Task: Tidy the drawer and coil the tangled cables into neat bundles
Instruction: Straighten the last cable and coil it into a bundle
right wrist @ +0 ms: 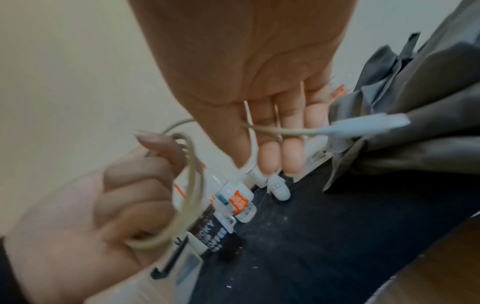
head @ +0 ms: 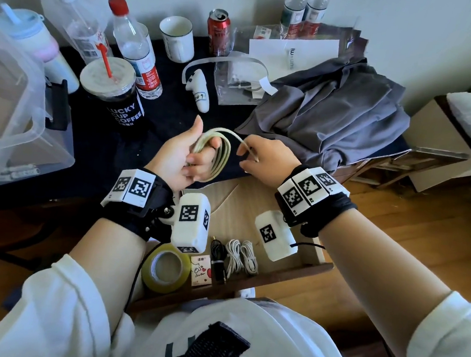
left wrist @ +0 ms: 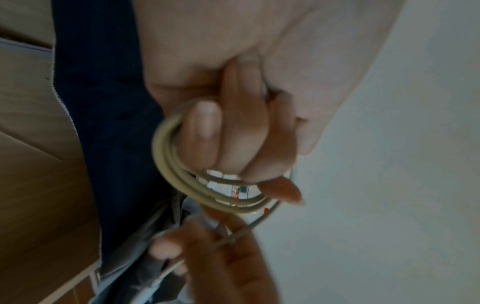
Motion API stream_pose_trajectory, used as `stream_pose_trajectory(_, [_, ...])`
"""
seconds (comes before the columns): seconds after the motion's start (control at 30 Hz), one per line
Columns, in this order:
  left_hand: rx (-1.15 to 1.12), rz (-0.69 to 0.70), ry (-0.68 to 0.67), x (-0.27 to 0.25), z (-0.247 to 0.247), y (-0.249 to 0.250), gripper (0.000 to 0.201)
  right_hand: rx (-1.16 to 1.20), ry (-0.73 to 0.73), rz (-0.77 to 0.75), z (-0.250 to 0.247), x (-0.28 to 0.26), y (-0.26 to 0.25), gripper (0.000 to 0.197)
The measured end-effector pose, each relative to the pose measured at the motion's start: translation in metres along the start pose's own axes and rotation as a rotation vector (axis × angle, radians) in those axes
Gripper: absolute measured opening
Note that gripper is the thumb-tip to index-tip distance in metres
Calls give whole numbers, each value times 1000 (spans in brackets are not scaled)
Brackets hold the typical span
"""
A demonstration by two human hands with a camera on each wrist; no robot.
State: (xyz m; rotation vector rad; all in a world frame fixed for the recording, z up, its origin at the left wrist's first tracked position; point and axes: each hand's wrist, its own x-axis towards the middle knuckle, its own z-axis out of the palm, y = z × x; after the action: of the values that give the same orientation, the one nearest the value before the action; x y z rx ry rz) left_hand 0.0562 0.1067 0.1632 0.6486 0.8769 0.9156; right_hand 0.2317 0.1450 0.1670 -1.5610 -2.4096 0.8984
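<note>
At the far left of the worktop (head: 94, 167), which wears a dark cloth, stands a clear plastic box (head: 13, 121), and beside it a coffee cup (head: 114, 95) with a red straw, some water bottles (head: 134, 49), a white mug (head: 177, 38) and a red can (head: 218, 30). Toward the middle, above the worktop's near edge, the left hand (head: 180, 154) has its fingers (left wrist: 207, 131) curled through a cream cable (head: 216, 154) wound in several loops, thumb raised. A free strand runs from the coil to the right hand (head: 267, 158), whose fingers (right wrist: 291, 152) pinch it near its end; the white plug (right wrist: 369, 125) sticks out past them. Behind the right hand lies a crumpled grey cloth (head: 332, 118). Below the hands the drawer (head: 278, 269) stands open, holding from left to right a roll of tape (head: 165, 271), a small card box (head: 201, 271), a black cable bundle (head: 218, 258) and two white cable bundles (head: 241, 256) side by side.
</note>
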Motion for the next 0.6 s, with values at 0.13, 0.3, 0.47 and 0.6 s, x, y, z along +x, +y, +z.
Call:
stream_pose_trajectory(0.13, [94,-20,-14,3,4,-4,49,202,95,-156,-2,1,-12,25])
stream_pose_trajectory(0.3, [115,39,168,5,5,-7,40,209,112,-156,-6,-2,-12,28])
stream_pose_trajectory(0.47, [138,45,197,7,7,-13,41,217,285,-131,-6,2,-11,23])
stream_pose_trajectory(0.6, [300,5,114,6,6,-16,44,241,383,-190,-11,4,-15,20])
